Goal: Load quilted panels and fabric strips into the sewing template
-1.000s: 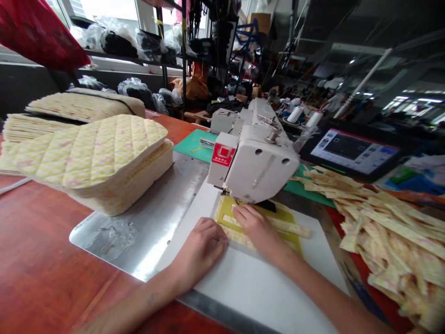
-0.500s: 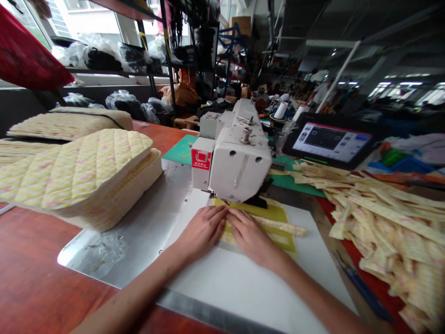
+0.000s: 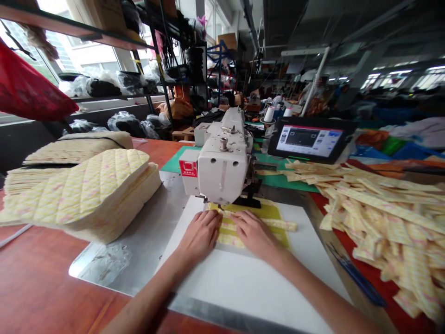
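My left hand [image 3: 200,232] and my right hand [image 3: 256,235] are just in front of the sewing machine [image 3: 223,171], below its needle area. Both have closed fingers on a narrow yellow-and-white fabric strip [image 3: 282,225], which runs out to the right past my right hand. The left fingers are at the strip's left end, close to the needle; the fingertips are partly hidden. Beneath the strip lies a yellow template [image 3: 273,211] with slots, set in a white sheet [image 3: 250,283]. More patterned fabric shows between my hands.
A stack of quilted fabric pieces [image 3: 79,185] stands at left on the metal plate. To the right are a heap of loose strips [image 3: 389,218], blue-handled snips [image 3: 361,280] and a control screen [image 3: 308,139]. Thread cones [image 3: 269,114] stand behind.
My hands have moved slightly apart at the strip, with the right fingers now farther from the left. The camera view has shifted, so the machine appears lower and farther left.
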Motion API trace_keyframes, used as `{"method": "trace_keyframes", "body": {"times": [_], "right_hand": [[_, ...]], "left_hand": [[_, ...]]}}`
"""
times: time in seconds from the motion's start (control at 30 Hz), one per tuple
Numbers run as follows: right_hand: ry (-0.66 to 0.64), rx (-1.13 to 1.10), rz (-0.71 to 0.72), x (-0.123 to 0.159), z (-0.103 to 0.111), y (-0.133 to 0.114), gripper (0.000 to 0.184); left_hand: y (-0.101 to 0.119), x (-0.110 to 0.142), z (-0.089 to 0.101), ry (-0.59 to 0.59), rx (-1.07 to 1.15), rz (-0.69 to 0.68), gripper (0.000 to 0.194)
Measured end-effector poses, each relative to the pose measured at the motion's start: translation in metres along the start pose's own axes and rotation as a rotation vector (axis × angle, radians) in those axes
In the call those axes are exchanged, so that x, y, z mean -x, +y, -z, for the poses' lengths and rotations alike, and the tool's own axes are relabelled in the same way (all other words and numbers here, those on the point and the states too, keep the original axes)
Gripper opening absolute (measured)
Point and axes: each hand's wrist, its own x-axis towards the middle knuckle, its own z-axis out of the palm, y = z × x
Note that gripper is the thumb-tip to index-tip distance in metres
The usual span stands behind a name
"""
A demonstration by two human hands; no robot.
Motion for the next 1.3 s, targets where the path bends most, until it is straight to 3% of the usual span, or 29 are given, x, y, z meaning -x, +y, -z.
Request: {"method": "trace_keyframes", "body": {"times": [0.3, 0.5, 0.77, 1.03, 1.17, 1.3], "right_hand": [[0.022, -0.066, -0.053, 0.008, 0.004, 0.011, 0.043], [0.004, -0.015, -0.042, 0.004, 0.006, 0.018, 0.046], [0.001, 0.030, -0.042, -0.002, -0.001, 0.003, 0.044], [0.016, 0.017, -0.024, 0.008, -0.003, -0.007, 0.039], [0.020, 0.077, 0.004, 0.016, -0.006, 0.001, 0.041], [-0.026, 0.190, -0.002, 0.024, 0.006, 0.020, 0.046]], "left_hand": [[0.009, -0.007, -0.001, -0.005, 0.017, 0.010, 0.032], [0.002, -0.014, -0.006, 0.087, 0.019, 0.027, 0.022], [-0.011, -0.007, 0.003, 0.098, 0.052, 0.059, 0.021], [-0.005, 0.009, 0.009, 0.072, 0.083, 0.067, 0.022], [0.001, 0.010, 0.004, 0.068, 0.085, 0.071, 0.023], [0.009, 0.007, 0.000, 0.064, 0.101, 0.069, 0.023]]}}
